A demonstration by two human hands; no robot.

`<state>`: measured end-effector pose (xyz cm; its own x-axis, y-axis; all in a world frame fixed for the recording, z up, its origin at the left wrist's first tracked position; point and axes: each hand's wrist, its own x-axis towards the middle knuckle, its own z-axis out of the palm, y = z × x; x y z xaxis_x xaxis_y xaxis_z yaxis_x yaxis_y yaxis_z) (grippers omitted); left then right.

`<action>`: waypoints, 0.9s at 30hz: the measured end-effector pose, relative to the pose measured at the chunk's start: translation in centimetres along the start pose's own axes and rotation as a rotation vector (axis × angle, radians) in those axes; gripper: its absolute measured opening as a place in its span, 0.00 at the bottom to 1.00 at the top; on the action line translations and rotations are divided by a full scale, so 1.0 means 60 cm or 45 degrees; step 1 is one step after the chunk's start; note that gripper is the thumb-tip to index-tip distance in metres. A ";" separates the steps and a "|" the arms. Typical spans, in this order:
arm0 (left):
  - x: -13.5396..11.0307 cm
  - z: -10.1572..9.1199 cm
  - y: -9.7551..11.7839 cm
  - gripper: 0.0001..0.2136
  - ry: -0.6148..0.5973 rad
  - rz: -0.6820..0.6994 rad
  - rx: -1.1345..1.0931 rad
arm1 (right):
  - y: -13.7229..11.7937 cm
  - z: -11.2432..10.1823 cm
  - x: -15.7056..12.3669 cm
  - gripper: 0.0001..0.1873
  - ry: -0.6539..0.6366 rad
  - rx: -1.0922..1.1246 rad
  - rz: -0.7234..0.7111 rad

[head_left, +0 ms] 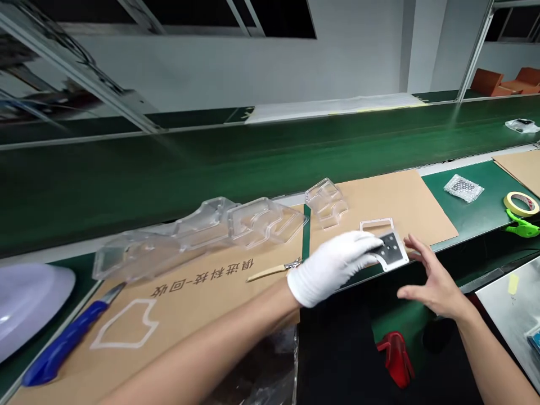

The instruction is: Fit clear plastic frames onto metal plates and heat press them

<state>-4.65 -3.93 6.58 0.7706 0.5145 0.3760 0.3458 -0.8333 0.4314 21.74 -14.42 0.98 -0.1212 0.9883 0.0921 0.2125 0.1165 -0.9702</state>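
Observation:
My left hand [333, 265], in a white glove, rests on a small white-framed panel with a dark dotted face [391, 247] at the front edge of a brown cardboard sheet [396, 197]. Its fingers lie over the panel's left side, pressing it down. My right hand [430, 275], bare, hovers just right of the panel with fingers spread and apart, thumb pointing left. Behind the panel lies a thin white frame [377, 224]. A clear plastic blister tray [327, 201] sits a little farther back.
Several clear blister trays [202, 230] lie on a printed cardboard sheet [189, 304] with a white frame outline [126, 325], a blue utility knife [63, 349] and tweezers [274, 270]. Tape roll [521, 202], green tool [523, 227], bagged part [463, 187] at right; green conveyor [253, 157] behind.

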 end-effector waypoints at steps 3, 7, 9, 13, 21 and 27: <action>0.037 -0.026 -0.057 0.17 -0.156 0.058 0.213 | 0.019 -0.023 0.077 0.59 -0.040 -0.393 -0.113; 0.072 -0.033 -0.094 0.16 -0.338 0.117 0.291 | 0.035 -0.028 0.146 0.61 -0.153 -0.570 -0.190; 0.079 -0.030 -0.099 0.16 -0.369 0.114 0.294 | 0.033 -0.027 0.162 0.58 -0.180 -0.603 -0.184; 0.084 -0.025 -0.098 0.16 -0.418 0.102 0.296 | 0.026 -0.027 0.173 0.53 -0.181 -0.650 -0.202; 0.084 -0.022 -0.106 0.16 -0.430 0.076 0.309 | 0.026 -0.026 0.175 0.50 -0.170 -0.682 -0.194; 0.082 -0.023 -0.107 0.18 -0.436 0.096 0.329 | 0.025 -0.025 0.176 0.50 -0.160 -0.687 -0.215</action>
<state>-3.84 4.25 6.79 0.9170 0.3895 0.0859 0.3707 -0.9117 0.1773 22.24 -3.67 0.81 -0.3037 0.9362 0.1768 0.6405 0.3380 -0.6896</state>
